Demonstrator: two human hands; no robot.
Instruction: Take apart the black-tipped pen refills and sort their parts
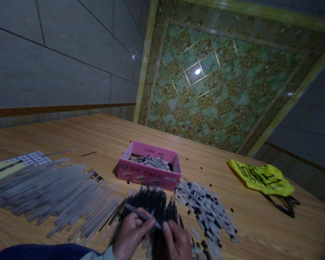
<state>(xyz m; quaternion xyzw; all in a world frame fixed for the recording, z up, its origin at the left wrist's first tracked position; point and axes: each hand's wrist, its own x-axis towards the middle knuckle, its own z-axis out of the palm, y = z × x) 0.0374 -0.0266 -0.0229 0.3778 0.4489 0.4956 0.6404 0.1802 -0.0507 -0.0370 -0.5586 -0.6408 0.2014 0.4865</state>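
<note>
My left hand (132, 231) is closed around a slim, translucent grey pen (138, 212), which slants down to the right. At its lower end, my right hand (176, 238) pinches with thumb and fingers, and the small part there is mostly hidden. Under and behind both hands lies a dense heap of thin black pen refills (151, 198). To the right spreads a pile of short clear pieces and small black plugs (206, 206). Many long clear tubes (56, 191) lie side by side on the left.
A pink cardboard box (147, 177) beyond my hands holds many short grey pieces (151, 161). A yellow bag with black lettering (261, 177) lies at the right. Checked paper (34, 158) is at the left on the wooden table (97, 126). Tiled walls stand behind.
</note>
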